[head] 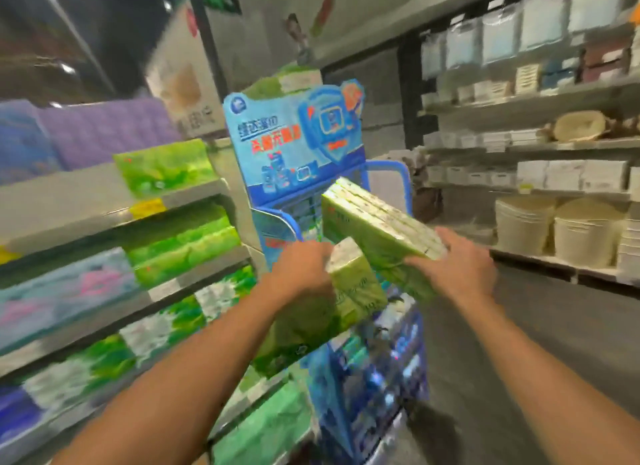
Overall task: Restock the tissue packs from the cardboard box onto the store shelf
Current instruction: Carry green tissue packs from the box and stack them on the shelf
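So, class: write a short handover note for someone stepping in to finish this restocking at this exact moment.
Left hand holds one green tissue pack, fingers hidden behind it. Right hand grips the near end of a longer green pack, tilted up. Both are in the air beside the blue display stand; neither is shelved yet. Green packs already sit on the left shelves. The cardboard box is out of view. Left: shelve both.

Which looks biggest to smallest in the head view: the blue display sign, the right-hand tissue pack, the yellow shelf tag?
1. Blue display sign
2. Right-hand tissue pack, though nearer the camera
3. Yellow shelf tag, clearly smallest
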Demonstrator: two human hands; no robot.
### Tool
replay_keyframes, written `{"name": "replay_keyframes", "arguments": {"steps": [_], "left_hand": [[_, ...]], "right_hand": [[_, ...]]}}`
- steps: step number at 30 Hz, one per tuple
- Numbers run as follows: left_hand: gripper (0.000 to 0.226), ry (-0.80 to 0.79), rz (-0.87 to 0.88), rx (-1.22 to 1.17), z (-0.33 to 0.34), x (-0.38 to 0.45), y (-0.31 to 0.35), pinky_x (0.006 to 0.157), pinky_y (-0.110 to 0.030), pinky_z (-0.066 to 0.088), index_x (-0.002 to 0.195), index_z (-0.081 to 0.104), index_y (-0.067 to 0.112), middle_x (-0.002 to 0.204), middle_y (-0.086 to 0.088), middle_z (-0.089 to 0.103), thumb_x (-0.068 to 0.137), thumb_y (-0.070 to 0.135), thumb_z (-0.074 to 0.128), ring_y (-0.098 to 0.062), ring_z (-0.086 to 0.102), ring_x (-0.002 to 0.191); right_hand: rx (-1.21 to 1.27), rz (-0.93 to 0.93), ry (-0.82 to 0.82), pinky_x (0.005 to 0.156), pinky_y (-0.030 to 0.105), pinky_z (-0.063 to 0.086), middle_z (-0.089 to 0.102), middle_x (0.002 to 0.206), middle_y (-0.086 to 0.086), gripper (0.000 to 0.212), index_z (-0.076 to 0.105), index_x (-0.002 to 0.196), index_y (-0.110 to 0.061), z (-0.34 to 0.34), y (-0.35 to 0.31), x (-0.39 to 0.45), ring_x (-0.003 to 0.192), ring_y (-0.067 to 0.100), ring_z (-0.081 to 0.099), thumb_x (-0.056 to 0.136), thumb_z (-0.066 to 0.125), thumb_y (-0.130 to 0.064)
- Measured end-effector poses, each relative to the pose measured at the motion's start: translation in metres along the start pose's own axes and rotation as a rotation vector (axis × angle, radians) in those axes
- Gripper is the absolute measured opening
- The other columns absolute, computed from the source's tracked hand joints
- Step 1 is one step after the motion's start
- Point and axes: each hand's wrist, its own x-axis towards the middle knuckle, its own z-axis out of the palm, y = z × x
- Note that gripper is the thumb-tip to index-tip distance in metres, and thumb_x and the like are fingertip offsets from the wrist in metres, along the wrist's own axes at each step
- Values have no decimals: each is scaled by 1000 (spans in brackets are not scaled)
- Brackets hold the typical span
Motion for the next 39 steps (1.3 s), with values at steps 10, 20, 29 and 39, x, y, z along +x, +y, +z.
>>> {"name": "replay_keyframes", "arguments": {"steps": [10, 20, 29, 39], "left_hand": [[54, 314, -414, 170, -127, -23, -254, 81, -40, 54, 109, 67, 19, 107, -15, 72, 73, 56, 52, -37, 66, 102], [51, 560, -882, 265, -211, -29, -399, 78, -48, 52, 109, 39, 15, 92, -16, 62, 75, 24, 76, -42, 58, 92], [35, 621, -1013, 466, -248, 3, -525, 88, -54, 49, 105, 44, 17, 95, -13, 58, 81, 14, 68, -42, 51, 109], [21, 343, -942, 481, -225, 85, -669, 83, -47, 49, 99, 65, 18, 108, -14, 66, 79, 24, 64, -40, 59, 107]], "right_hand": [[272, -403, -29, 75, 43, 52, 73, 103, 10, 71, 66, 117, -30, 151, -256, 88, 96, 36, 67, 58, 82, -65], [355, -686, -67, 67, 36, 47, 70, 106, 3, 64, 64, 115, -31, 261, -437, 182, 101, 34, 63, 62, 81, -64], [311, -735, -154, 78, 38, 50, 67, 117, -2, 68, 61, 123, -35, 351, -521, 246, 110, 27, 60, 64, 83, -61], [76, -770, -522, 99, 39, 43, 56, 141, 3, 76, 54, 138, -37, 426, -560, 316, 127, 27, 51, 69, 86, -40]]}}
